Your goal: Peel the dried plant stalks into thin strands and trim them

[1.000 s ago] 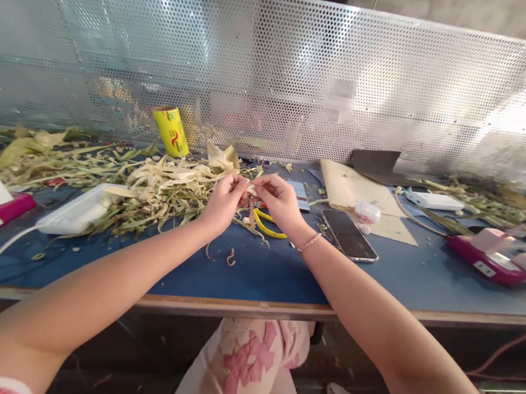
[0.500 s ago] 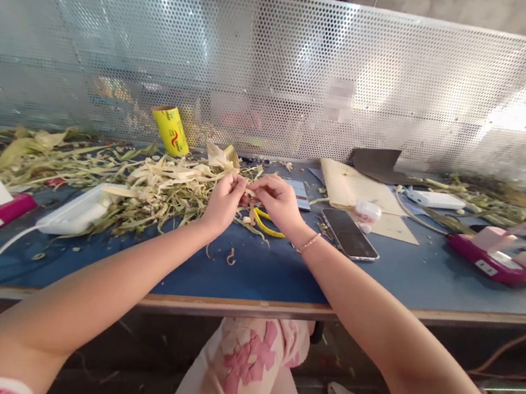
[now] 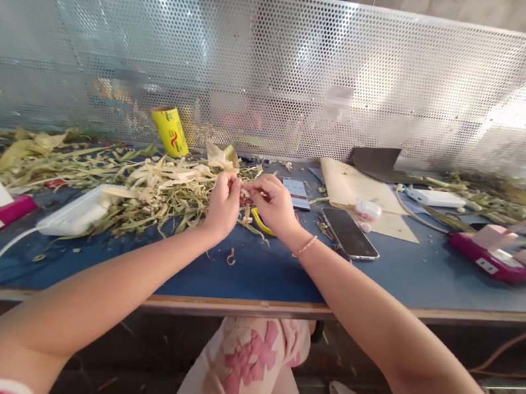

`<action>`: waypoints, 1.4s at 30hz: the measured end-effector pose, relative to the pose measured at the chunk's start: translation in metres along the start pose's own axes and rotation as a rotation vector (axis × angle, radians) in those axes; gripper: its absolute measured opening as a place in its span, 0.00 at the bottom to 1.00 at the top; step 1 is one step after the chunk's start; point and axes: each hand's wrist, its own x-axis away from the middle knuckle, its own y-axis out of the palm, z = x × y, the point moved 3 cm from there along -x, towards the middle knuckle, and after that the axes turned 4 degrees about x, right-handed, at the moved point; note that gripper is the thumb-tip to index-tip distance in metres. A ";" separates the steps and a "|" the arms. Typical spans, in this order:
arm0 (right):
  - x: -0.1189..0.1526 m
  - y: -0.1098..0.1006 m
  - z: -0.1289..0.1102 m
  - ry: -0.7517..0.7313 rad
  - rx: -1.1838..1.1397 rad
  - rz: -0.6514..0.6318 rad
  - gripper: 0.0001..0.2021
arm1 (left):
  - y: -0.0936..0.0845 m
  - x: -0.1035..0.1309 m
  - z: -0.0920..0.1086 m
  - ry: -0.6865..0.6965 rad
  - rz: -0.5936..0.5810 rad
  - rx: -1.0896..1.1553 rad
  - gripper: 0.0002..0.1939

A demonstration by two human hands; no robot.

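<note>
My left hand [image 3: 224,205] and my right hand [image 3: 275,207] meet above the table, at the right end of a heap of dried plant strips [image 3: 163,190]. Fingertips of both are pinched around a small piece of dried plant [image 3: 247,211], brownish and mostly hidden by the fingers; its exact kind does not show. Under my right hand lies a yellow loop-shaped thing [image 3: 262,223], partly covered. Close behind that hand is a small printed card [image 3: 298,194].
A dark phone [image 3: 350,234] and a white earbud case [image 3: 367,210] lie to the right. White adapters and magenta power strips [image 3: 489,259] sit at both sides. A yellow tube [image 3: 170,131] leans near the perforated metal screen [image 3: 284,73] along the back.
My hands have shifted slightly and turned around the small piece, which now hangs lower between the fingers. My right hand covers more of the yellow loop. Other things stay put.
</note>
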 end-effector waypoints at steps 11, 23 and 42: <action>0.002 0.010 0.008 0.233 -0.323 0.005 0.04 | -0.002 -0.001 0.001 0.172 0.043 -0.212 0.05; 0.000 0.011 0.011 0.375 -0.475 0.073 0.02 | -0.002 -0.003 -0.011 0.312 0.056 -0.233 0.08; 0.005 0.012 0.009 0.335 -0.086 0.082 0.15 | -0.001 0.001 -0.005 0.352 0.053 -0.311 0.05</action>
